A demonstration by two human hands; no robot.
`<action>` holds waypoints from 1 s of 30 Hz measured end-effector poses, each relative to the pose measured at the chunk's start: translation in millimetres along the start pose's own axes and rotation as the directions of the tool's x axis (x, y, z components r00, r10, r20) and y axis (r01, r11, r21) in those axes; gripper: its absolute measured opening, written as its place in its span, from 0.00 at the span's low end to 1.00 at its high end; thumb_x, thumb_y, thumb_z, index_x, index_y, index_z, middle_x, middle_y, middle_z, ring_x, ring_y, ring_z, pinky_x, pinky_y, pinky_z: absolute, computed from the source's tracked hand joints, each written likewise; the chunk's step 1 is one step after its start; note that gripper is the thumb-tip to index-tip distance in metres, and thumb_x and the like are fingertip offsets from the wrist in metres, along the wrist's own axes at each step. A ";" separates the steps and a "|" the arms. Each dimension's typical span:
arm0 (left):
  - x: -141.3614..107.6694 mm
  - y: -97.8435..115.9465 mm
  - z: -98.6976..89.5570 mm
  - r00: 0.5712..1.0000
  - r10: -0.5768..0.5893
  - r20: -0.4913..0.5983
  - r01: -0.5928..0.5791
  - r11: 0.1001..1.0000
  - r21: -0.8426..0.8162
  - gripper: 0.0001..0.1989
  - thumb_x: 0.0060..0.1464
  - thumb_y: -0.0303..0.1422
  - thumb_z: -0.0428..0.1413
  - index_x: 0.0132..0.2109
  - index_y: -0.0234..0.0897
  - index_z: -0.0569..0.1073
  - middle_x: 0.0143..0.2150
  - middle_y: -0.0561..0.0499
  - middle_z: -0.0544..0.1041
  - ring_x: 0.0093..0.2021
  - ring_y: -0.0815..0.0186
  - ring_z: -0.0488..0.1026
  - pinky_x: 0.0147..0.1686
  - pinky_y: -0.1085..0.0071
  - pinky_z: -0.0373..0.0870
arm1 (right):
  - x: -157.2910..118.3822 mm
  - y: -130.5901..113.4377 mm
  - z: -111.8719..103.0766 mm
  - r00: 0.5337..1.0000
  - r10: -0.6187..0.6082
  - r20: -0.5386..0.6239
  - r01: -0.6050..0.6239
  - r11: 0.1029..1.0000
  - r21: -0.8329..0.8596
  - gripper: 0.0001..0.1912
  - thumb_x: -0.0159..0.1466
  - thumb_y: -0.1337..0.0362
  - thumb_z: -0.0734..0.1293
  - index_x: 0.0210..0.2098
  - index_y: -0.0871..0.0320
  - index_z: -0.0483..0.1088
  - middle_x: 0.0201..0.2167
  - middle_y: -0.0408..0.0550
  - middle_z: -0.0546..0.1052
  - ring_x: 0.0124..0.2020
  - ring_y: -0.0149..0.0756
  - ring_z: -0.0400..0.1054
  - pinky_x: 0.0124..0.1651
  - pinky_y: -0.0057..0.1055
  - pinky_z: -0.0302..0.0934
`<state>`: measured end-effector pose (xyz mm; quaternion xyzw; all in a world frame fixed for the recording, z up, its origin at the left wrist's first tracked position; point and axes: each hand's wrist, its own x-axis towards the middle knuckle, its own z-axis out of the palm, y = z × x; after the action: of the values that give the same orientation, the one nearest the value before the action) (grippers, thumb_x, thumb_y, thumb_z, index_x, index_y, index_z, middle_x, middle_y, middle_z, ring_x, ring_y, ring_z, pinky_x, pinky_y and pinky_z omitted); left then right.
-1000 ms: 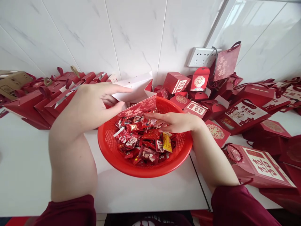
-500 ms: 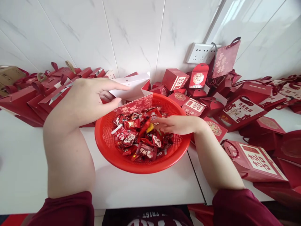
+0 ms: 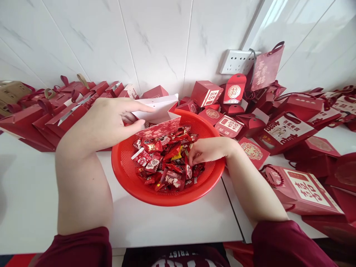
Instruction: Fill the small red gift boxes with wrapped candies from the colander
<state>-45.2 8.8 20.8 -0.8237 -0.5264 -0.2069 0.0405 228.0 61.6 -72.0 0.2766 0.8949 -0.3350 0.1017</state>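
A round red plastic basket [image 3: 133,193] with perforated sides holds a heap of wrapped candies [image 3: 152,163], mostly red with some white and yellow print. My left hand [image 3: 111,118] grips the left edge of a paper gift box [image 3: 164,128], red outside and white inside, its top open. This box leans over the basket's far rim. Inside the basket, at the right of the heap, my right hand [image 3: 207,150] has its fingers curled down and pinched among the candies. A candy [image 3: 189,171] lies right at its fingertips; whether it is held is hidden.
Red gift bags [image 3: 41,122] stand in a row at the left along the tiled wall. Many red boxes crowd the right, among them a large one [image 3: 306,189] with white lettering panel. A power strip [image 3: 237,62] is on the wall above a white table [image 3: 178,226].
My right hand has moved slightly right and down in the basket, its fingers going from stretched out to curled. The left hand still holds the gift box, now slightly lower in view.
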 end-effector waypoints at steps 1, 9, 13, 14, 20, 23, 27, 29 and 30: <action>-0.2 -0.4 0.0 1.000 0.004 0.008 -0.004 1.000 0.007 0.17 0.59 0.33 0.55 0.54 0.47 0.79 0.55 0.57 0.78 0.43 0.63 0.77 0.46 0.66 0.71 | 1.3 -0.6 0.4 0.999 -0.027 0.031 0.026 1.000 0.016 0.12 0.63 0.68 0.65 0.38 0.54 0.81 0.38 0.42 0.83 0.40 0.36 0.76 0.45 0.27 0.65; 1.3 -8.6 4.9 1.000 0.007 0.019 -0.006 1.000 -0.020 0.19 0.57 0.31 0.56 0.53 0.55 0.78 0.53 0.62 0.79 0.44 0.62 0.78 0.40 0.67 0.71 | 10.2 -3.7 0.9 0.991 0.090 0.103 -0.087 0.996 -0.034 0.16 0.66 0.67 0.60 0.46 0.60 0.78 0.43 0.49 0.82 0.42 0.39 0.75 0.44 0.30 0.65; 1.0 -6.9 3.2 0.999 0.040 0.017 -0.039 0.999 -0.028 0.18 0.57 0.30 0.56 0.53 0.51 0.79 0.53 0.61 0.80 0.43 0.63 0.78 0.40 0.69 0.72 | 6.9 -7.0 -1.1 0.991 0.040 0.126 -0.038 0.999 -0.012 0.19 0.66 0.60 0.64 0.53 0.59 0.75 0.47 0.50 0.81 0.45 0.41 0.74 0.46 0.30 0.64; 0.2 -6.3 2.2 0.999 0.045 0.008 -0.044 0.999 -0.028 0.18 0.57 0.30 0.56 0.52 0.50 0.79 0.53 0.60 0.80 0.44 0.63 0.78 0.40 0.69 0.72 | 5.4 -7.9 -1.9 0.991 0.031 0.129 -0.032 0.999 0.008 0.21 0.67 0.59 0.64 0.56 0.59 0.73 0.47 0.51 0.81 0.46 0.41 0.74 0.46 0.29 0.64; -5.1 -4.8 -2.9 0.991 0.114 -0.072 -0.117 0.992 -0.037 0.16 0.60 0.30 0.55 0.53 0.45 0.79 0.53 0.58 0.80 0.45 0.65 0.78 0.47 0.68 0.70 | -2.0 -8.3 -4.5 0.967 -0.081 0.240 0.014 0.963 0.270 0.35 0.63 0.54 0.71 0.65 0.62 0.63 0.48 0.55 0.81 0.46 0.40 0.76 0.47 0.28 0.67; -5.7 -4.1 -3.8 0.983 0.162 -0.088 -0.165 0.986 -0.034 0.16 0.61 0.30 0.54 0.53 0.42 0.79 0.53 0.55 0.80 0.47 0.64 0.78 0.47 0.67 0.71 | -2.4 -6.1 -3.0 0.961 -0.124 0.248 0.035 0.941 0.338 0.41 0.60 0.57 0.74 0.67 0.63 0.60 0.52 0.58 0.79 0.49 0.41 0.76 0.49 0.27 0.67; -6.7 -2.8 -3.9 0.976 0.191 -0.105 -0.195 0.980 -0.032 0.16 0.60 0.29 0.54 0.52 0.42 0.80 0.53 0.56 0.80 0.49 0.63 0.78 0.49 0.67 0.72 | -3.2 -3.8 -2.4 0.963 -0.147 0.226 0.050 0.922 0.384 0.40 0.59 0.64 0.73 0.67 0.61 0.58 0.52 0.56 0.78 0.45 0.39 0.77 0.47 0.28 0.69; -9.0 -1.2 -5.3 0.971 0.206 -0.118 -0.211 0.977 -0.028 0.16 0.60 0.27 0.53 0.52 0.44 0.79 0.53 0.57 0.80 0.51 0.64 0.77 0.50 0.67 0.72 | -6.6 -3.7 -4.0 0.972 -0.146 0.182 0.061 0.911 0.408 0.35 0.61 0.65 0.72 0.65 0.62 0.59 0.51 0.56 0.78 0.46 0.39 0.76 0.47 0.30 0.69; -10.9 0.0 -6.7 0.969 0.215 -0.117 -0.220 0.975 -0.024 0.17 0.61 0.26 0.53 0.52 0.45 0.79 0.53 0.58 0.80 0.52 0.65 0.77 0.51 0.68 0.72 | -9.3 -4.1 -5.1 0.977 -0.150 0.149 0.076 0.907 0.413 0.33 0.62 0.65 0.71 0.64 0.62 0.60 0.50 0.56 0.78 0.47 0.39 0.76 0.48 0.30 0.69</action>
<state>-51.0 -2.3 22.7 -0.8638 -0.4259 -0.2576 0.0778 233.3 58.5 -62.5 0.2083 0.8079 -0.5418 0.1018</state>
